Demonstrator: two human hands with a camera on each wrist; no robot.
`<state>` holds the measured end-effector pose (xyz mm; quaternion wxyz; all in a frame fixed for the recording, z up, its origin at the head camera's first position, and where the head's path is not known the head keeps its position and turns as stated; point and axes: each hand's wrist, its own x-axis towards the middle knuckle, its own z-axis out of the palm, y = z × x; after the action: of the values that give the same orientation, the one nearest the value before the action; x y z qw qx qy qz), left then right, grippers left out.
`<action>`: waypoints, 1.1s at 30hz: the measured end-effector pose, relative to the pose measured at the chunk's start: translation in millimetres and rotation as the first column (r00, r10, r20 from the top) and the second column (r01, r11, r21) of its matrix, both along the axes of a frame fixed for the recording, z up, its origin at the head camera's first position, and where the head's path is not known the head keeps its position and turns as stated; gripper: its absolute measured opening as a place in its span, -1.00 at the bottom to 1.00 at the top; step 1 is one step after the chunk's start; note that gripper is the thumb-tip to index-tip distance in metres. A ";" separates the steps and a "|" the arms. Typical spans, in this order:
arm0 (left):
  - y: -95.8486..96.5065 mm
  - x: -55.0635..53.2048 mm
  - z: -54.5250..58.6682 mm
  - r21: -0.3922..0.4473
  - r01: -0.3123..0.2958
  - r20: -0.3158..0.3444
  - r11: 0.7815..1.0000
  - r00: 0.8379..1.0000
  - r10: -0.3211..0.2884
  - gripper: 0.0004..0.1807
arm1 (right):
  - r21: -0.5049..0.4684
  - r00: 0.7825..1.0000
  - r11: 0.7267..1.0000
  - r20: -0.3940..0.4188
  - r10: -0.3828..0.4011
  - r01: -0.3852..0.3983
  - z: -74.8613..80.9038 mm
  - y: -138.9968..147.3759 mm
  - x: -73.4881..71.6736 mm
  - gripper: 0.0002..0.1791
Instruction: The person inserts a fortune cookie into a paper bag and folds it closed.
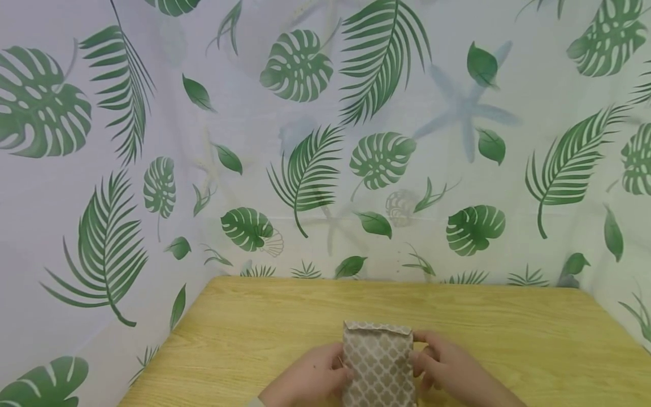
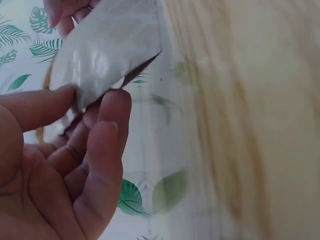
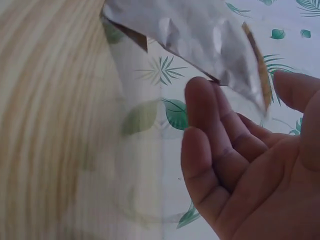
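Note:
A small paper bag (image 1: 378, 364) with a tan and white lattice pattern stands at the near side of the table, its top edge folded over. My left hand (image 1: 317, 370) pinches its left edge; in the left wrist view the thumb lies on the bag's shiny pale side (image 2: 107, 45) and the fingers are behind it. On the opposite edge is my right hand (image 1: 450, 364). The right wrist view has that hand's fingers (image 3: 200, 102) touching the bag's edge, loosely bent, while the thumb stands apart from it.
A yellow wood-grain table (image 1: 285, 308) lies under the bag and hands. White sheeting (image 1: 168, 113) printed with green leaves and starfish surrounds it at the back and both sides.

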<state>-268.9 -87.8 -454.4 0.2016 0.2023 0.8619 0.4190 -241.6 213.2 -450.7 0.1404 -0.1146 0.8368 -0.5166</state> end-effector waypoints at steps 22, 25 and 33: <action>6.2 -8.3 -6.5 -0.015 -0.052 0.070 0.999 0.996 0.053 -0.29 | 0.050 0.996 0.999 0.090 -0.001 -0.004 -13.6 8.5 -1.0 -0.14; 7.1 -6.7 -9.1 -0.041 -0.054 0.063 0.998 0.996 0.057 -0.32 | 0.019 0.992 1.000 0.129 0.014 -0.017 -16.7 9.5 -0.9 -0.15; 1.3 -6.8 -6.0 -0.055 -0.055 0.022 0.997 0.998 0.056 -0.32 | 0.022 0.987 1.000 0.162 0.010 -0.014 -22.2 8.1 -2.1 -0.19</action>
<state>-275.7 -86.5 -460.5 0.2054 0.1678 0.8759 0.4030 -243.7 221.3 -472.9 0.2121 -0.0757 0.8278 -0.5139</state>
